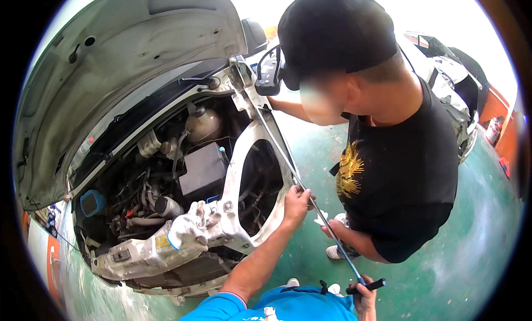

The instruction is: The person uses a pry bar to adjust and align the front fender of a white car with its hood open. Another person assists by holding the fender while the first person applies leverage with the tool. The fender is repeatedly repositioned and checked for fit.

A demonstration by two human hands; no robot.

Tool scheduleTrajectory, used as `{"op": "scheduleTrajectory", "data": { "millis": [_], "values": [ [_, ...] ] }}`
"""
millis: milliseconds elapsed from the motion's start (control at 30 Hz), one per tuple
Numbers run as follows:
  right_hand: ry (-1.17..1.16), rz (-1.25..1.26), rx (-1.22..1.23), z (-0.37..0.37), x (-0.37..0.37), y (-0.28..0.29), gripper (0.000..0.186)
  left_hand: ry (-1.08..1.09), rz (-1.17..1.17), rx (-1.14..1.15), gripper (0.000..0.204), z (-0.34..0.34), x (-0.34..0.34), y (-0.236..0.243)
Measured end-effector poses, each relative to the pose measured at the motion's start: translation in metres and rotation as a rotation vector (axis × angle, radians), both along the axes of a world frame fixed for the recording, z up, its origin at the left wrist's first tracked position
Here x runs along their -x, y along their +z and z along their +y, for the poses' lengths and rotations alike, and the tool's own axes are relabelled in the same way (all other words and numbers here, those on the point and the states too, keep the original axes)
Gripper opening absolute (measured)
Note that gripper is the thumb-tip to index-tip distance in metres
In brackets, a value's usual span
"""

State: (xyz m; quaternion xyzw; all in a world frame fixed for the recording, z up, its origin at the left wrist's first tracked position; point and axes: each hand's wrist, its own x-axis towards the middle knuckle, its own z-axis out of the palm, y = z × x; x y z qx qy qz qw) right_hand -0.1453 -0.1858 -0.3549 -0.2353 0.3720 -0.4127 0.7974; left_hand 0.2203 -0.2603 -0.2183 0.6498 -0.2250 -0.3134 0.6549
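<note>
Work on the long metal rod (310, 202) looks to be midway, as far as one view can tell. The rod slants from the far corner of the engine bay (183, 182), below the raised white hood (111, 60), down toward the near right, where it ends in a black cross handle (367, 286). The left hand (296, 202) is curled around the rod's middle, just beside the bare white front frame (244, 210) of the vehicle. The right hand (363, 296) is closed on the rod just under the handle, at the near edge. The rod's far tip is hidden behind the frame, so whether it has reached its spot cannot be told. A co-worker in a black cap and shirt (399, 171) leans in from the right; one of that person's hands (332, 228) rests near the rod. The front panels are already off, leaving the black battery box (204, 168) and hoses exposed. Green floor (476, 238) lies beneath.
</note>
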Motion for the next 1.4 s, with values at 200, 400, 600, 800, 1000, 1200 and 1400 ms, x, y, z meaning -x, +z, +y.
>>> {"op": "scheduleTrajectory", "data": {
  "millis": [200, 400, 600, 800, 1000, 1200, 1400],
  "values": [
    [0.029, -0.152, -0.21, 0.034, -0.032, -0.052, 0.051, -0.071, -0.111, -0.087, 0.02, -0.006, -0.022, -0.033],
    [0.026, -0.306, -0.385, 0.045, -0.061, -0.067, 0.033, -0.07, -0.227, -0.16, 0.02, -0.018, -0.058, -0.053],
    [0.11, -0.387, -0.45, 0.044, -0.081, -0.07, 0.04, -0.079, -0.272, -0.18, 0.022, -0.026, -0.076, -0.05],
    [0.283, -0.525, -0.434, 0.03, -0.125, -0.095, 0.043, 0.034, -0.284, -0.171, 0.024, -0.04, -0.113, -0.057],
    [0.314, -0.549, -0.476, 0.025, -0.144, -0.117, 0.045, 0.025, -0.311, -0.251, 0.02, -0.042, -0.118, -0.051],
    [0.298, -0.562, -0.382, 0.004, -0.144, -0.14, 0.037, 0.007, -0.279, -0.251, 0.023, -0.049, -0.121, -0.047],
    [0.321, -0.506, -0.368, -0.005, -0.127, -0.144, 0.037, 0.059, -0.266, -0.28, 0.026, -0.051, -0.126, -0.064]
  ]
}}
